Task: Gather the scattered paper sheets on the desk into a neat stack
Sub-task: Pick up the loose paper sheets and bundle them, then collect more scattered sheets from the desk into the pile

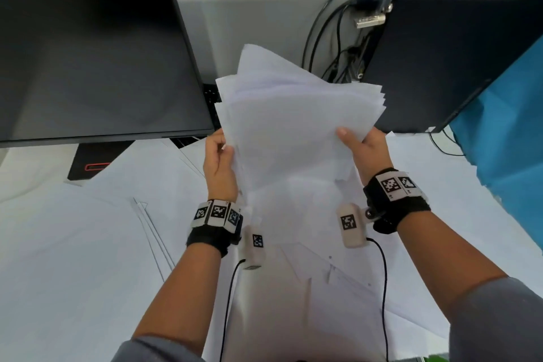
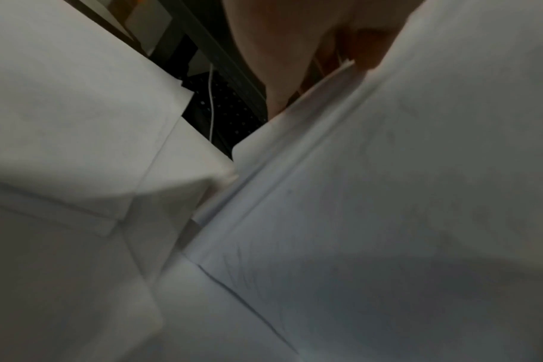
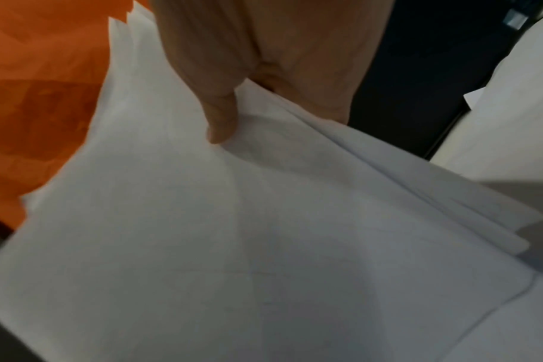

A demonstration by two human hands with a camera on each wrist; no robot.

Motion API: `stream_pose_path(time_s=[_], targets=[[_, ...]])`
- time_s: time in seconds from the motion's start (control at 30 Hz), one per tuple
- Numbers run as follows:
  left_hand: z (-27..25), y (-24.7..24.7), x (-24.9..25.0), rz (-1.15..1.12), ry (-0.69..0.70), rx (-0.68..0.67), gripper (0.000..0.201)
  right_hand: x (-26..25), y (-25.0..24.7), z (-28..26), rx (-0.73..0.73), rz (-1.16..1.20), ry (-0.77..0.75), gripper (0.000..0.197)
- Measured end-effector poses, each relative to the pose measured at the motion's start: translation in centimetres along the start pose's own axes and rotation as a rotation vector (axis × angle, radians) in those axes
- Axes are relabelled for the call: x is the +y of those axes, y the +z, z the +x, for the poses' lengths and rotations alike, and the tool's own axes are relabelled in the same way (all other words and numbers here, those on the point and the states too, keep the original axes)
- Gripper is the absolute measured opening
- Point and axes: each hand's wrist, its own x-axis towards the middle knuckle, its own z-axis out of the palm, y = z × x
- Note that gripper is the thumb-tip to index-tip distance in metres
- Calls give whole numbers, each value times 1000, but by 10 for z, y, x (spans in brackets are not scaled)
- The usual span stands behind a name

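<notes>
A loose bundle of white paper sheets [image 1: 288, 126] is held up off the desk, its top edges fanned and uneven. My left hand [image 1: 219, 156] grips the bundle's left edge, thumb on the front. My right hand [image 1: 364, 147] pinches the right edge, thumb [image 3: 220, 117] pressed on the top sheet [image 3: 233, 232]. In the left wrist view the sheet edges [image 2: 295, 151] run diagonally under my left hand [image 2: 273, 56]. More white sheets [image 1: 88, 244] lie overlapping on the desk below, some with faint pencil lines.
A dark monitor [image 1: 94, 56] stands at the back left on its stand [image 1: 91, 161]. A black computer tower [image 1: 449, 47] stands at the back right with cables [image 1: 338, 47] beside it. Blue cloth [image 1: 505, 141] hangs at the right.
</notes>
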Motion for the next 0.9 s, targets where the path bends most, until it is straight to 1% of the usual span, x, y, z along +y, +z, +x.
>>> stream_pose_path(time_s=[0.13,0.2,0.3,0.37,0.43,0.5,0.57,0.6,0.67,0.7,0.77,0.8,0.83,0.9], targets=[[11,-25,-5,189,-3,-48,23,0,-9,5,14,-11,-3,29],[16,-31,-7,235,11,-53,23,2,-12,4,2,-18,-1,30],[15,-29,-13,126,-21,-15,22,0,-10,3,-15,-6,-2,28],[9,-25,-22,74,-80,9,22,-3,-10,2,-27,4,-2,28],[4,-22,-33,76,-140,20,21,-5,-10,2,-39,7,6,28],[0,-24,-43,157,-192,-36,22,-7,-10,2,-48,10,16,28],[-1,-30,-49,259,-215,-141,25,-6,-11,2,-46,18,26,28],[0,-33,-47,240,-216,-190,30,-6,-11,3,-41,25,33,28],[6,-37,-35,92,-194,-282,57,-6,-11,3,-41,50,51,28],[12,-35,-24,26,-177,-337,69,-6,-11,2,-52,67,57,33],[26,-24,-4,1,-170,-425,86,-6,-12,2,-65,110,77,48],[32,-17,2,27,-176,-424,91,-6,-14,1,-68,145,86,52],[39,-11,8,51,-183,-396,92,-5,-14,2,-71,180,93,51],[51,0,12,53,-235,-342,86,-2,-16,6,-63,244,111,37]])
